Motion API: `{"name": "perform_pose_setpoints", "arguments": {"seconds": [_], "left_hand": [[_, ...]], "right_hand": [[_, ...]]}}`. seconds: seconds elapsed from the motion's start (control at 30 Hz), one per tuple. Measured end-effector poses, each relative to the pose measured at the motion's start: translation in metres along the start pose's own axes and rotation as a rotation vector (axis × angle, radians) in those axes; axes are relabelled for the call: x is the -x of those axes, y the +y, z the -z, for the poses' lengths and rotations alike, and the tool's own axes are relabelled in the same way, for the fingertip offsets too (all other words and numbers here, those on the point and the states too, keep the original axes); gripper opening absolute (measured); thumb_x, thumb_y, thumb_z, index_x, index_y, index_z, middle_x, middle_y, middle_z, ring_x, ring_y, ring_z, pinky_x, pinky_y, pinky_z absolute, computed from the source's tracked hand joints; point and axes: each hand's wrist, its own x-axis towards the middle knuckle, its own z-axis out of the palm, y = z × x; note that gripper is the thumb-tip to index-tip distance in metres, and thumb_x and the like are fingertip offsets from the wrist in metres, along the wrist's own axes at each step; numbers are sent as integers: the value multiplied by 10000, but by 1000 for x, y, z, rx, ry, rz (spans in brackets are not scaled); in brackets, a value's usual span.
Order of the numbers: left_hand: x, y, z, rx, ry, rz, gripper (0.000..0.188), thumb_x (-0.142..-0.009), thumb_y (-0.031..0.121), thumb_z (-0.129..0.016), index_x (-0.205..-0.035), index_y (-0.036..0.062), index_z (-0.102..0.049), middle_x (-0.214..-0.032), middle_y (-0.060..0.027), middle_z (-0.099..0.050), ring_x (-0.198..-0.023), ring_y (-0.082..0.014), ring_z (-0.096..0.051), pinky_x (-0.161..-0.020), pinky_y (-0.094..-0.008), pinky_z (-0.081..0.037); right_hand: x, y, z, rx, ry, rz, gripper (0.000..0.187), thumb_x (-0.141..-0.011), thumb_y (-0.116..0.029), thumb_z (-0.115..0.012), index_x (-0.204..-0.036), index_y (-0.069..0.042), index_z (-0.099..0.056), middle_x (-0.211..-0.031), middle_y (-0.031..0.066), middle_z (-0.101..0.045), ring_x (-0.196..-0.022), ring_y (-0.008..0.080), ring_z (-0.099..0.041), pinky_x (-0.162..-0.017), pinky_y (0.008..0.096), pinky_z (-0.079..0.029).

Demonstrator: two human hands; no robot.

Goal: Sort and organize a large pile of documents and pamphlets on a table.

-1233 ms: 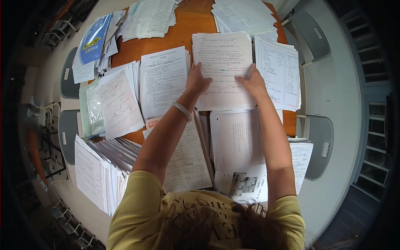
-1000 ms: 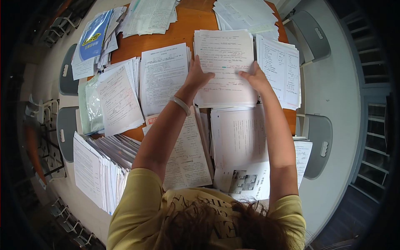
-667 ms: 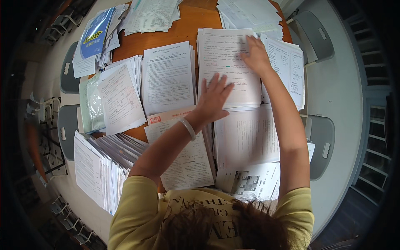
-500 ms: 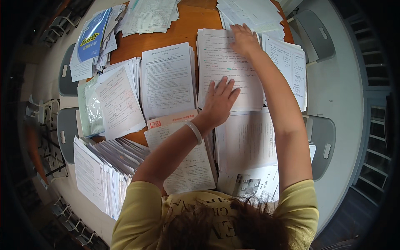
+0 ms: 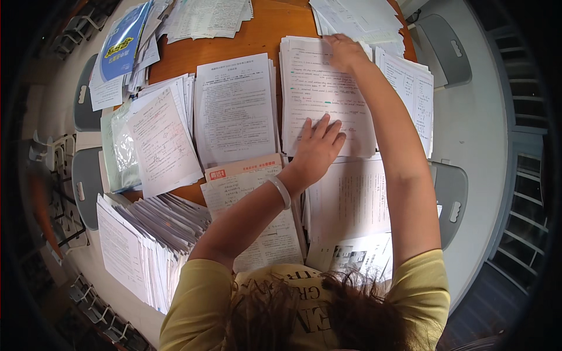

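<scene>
A stack of printed sheets with handwritten lines and green marks [image 5: 313,88] lies under both of my hands at the far middle of the table. My left hand [image 5: 318,149] rests flat on its lower part, fingers spread and a pale band round the wrist. At the stack's far right corner is my right hand [image 5: 348,54], stretched out with its fingers over the top edge and slightly blurred. Neither hand grips anything I can see. Left of this stack sits another neat pile of printed sheets [image 5: 234,111].
A brown wooden table [image 5: 266,29] carries several paper piles. A leaning, fanned pile [image 5: 132,245] stands at the near left, a blue booklet [image 5: 122,50] at the far left. More sheets [image 5: 413,88] lie beside my right forearm. Grey chairs [image 5: 444,50] flank the table.
My right hand has shifted slightly at the stack's top edge, its fingers now lying more to the left. My left hand stays on the page. The whole view has moved a little.
</scene>
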Motion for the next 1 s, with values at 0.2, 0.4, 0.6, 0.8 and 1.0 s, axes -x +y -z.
{"name": "perform_pose_setpoints", "arguments": {"seconds": [0.2,0.4,0.6,0.8,1.0], "left_hand": [[11,-11,21,299,124,221,607,-772,148,-626,-1312,10,-385,-1407,-203,-294,-1313,-361,-262,-1071,-497,-213],[33,-37,3,684,254,679,703,-777,76,-571,-1349,-97,-201,-1394,-313,-223,-1276,-456,-276,-1058,-348,-285],[27,-57,-9,862,189,671,754,-759,132,-620,-1343,-104,-206,-1331,-302,-352,-1259,-380,-349,-1046,-371,-299],[94,-45,84,784,478,625,525,-807,147,-609,-1262,-48,-435,-1281,-227,-463,-1222,-332,-420,-1002,-354,-353],[254,-7,115,928,495,835,284,-873,34,-521,-1146,-41,-539,-1069,-139,-617,-1019,-180,-580,-858,-267,-447]], "right_hand": [[71,31,-26,-344,441,-10,615,-778,-163,-596,-1327,7,-379,-1379,213,-361,-1284,346,-335,-1071,343,-279],[171,49,-64,-748,187,-274,713,-792,-235,-616,-1338,95,-299,-1362,276,-356,-1290,347,-336,-1079,335,-246],[185,32,-51,-863,136,-402,784,-791,-271,-637,-1366,90,-245,-1374,291,-334,-1292,343,-341,-1071,323,-249],[251,3,-30,-870,383,-130,536,-822,-139,-602,-1302,7,-412,-1265,177,-498,-1155,285,-496,-945,322,-411],[338,-90,-75,-911,21,152,432,-795,-82,-613,-1212,-33,-507,-1149,123,-547,-939,225,-581,-785,311,-490]]}}
